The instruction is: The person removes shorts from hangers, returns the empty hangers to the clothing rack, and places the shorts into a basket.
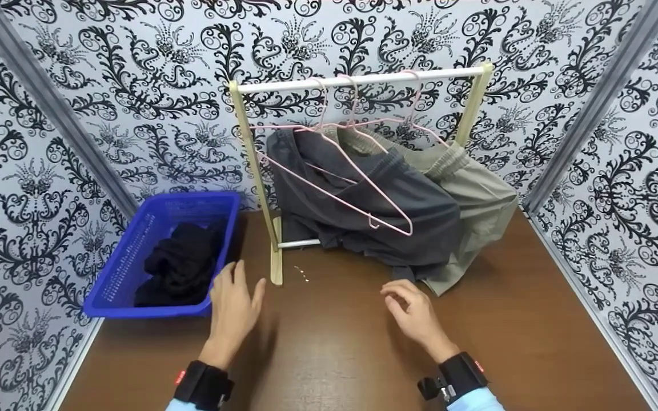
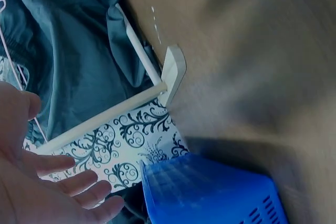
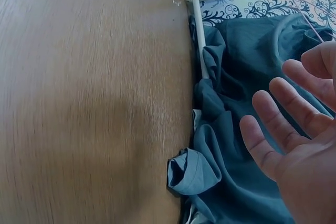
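Observation:
My left hand [image 1: 233, 305] hovers beside the right rim of the blue basket [image 1: 146, 312], fingers loosely extended and holding nothing. In the basket lies a crumpled black garment [image 1: 183, 262]. My right hand [image 1: 414, 317] is in front of the clothes rack, its fingers slightly bent and nothing in them. Dark grey shorts [image 1: 363, 200] hang on the rack, with a pink hanger [image 1: 377, 188] slanting across their front. Behind them to the right hang khaki shorts [image 1: 486, 200]. In the right wrist view, the spread fingers [image 3: 273, 114] stand before the dark grey cloth.
The small rack has a white top rail [image 1: 374, 78] and pale wooden posts [image 1: 249, 154]; several pink hooks sit over the rail. Small white bits [image 1: 301, 274] lie on the brown table [image 1: 329, 354] near the rack's left foot [image 1: 276, 268]. Patterned walls enclose the back and sides.

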Available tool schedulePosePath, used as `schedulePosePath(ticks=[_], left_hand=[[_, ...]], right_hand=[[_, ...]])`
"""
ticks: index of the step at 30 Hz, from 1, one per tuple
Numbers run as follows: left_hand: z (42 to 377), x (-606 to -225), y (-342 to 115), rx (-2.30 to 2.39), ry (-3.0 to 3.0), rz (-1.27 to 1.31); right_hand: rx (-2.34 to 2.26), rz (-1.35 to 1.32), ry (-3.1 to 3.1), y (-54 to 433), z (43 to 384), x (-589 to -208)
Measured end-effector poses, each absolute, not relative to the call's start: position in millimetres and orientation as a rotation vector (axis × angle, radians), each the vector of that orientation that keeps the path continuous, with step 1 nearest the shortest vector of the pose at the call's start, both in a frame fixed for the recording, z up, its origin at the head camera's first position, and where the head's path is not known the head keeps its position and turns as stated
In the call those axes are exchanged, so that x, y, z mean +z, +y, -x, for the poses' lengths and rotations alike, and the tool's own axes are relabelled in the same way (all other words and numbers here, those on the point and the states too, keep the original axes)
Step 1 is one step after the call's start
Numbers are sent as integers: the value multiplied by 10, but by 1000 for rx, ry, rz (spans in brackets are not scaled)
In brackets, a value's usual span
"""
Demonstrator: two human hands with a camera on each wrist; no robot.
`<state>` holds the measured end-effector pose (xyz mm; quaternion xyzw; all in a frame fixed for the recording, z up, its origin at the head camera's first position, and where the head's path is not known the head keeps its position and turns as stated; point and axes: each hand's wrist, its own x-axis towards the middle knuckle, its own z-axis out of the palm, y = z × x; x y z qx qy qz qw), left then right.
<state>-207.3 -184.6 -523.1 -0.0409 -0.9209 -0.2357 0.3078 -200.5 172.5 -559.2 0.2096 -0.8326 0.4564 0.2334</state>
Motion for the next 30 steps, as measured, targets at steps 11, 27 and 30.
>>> schedulePosePath(ticks=[11, 27, 30], left_hand=[[2082, -5321, -1613, -688, -2414, 172], [2135, -5179, -1269, -793, -2366, 306], [2152, -5140, -1221, -773, -2344, 342]], right_hand=[[1275, -550, -2272, 1792, 1992, -5611], [1288, -449, -2111, 1899, 2013, -5330], [1284, -458, -2082, 1892, 1990, -5161]])
